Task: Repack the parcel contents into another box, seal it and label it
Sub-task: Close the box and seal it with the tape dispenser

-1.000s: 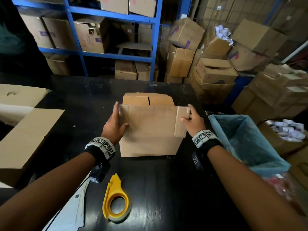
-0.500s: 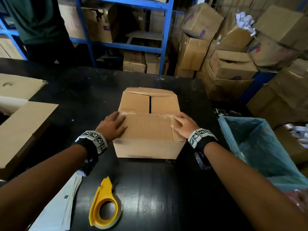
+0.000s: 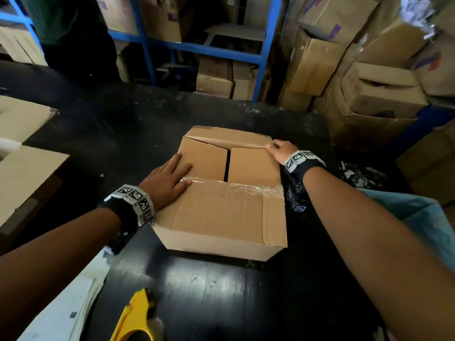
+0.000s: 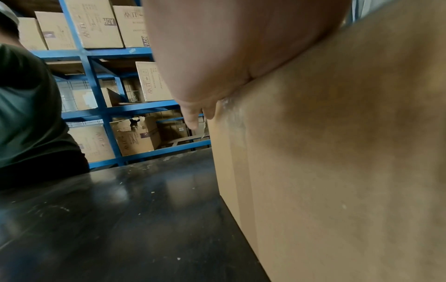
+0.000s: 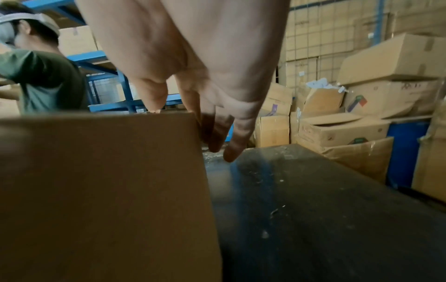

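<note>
Your left fingers [image 3: 181, 168] lie straight and flat across the near flap [image 3: 221, 210] and an inner flap, likely pinning both down so the top stays shut. Your right hand [image 3: 279, 150] is at the far flap's [image 3: 229, 136] right corner, thumb on its edge, fingers down the side; probably folding it closed, though a real grip isn't clear. The box [image 3: 216, 239] sits mid-table [image 3: 221, 291] between your hands. The tape gun [image 3: 134, 321] waits near you.
</note>
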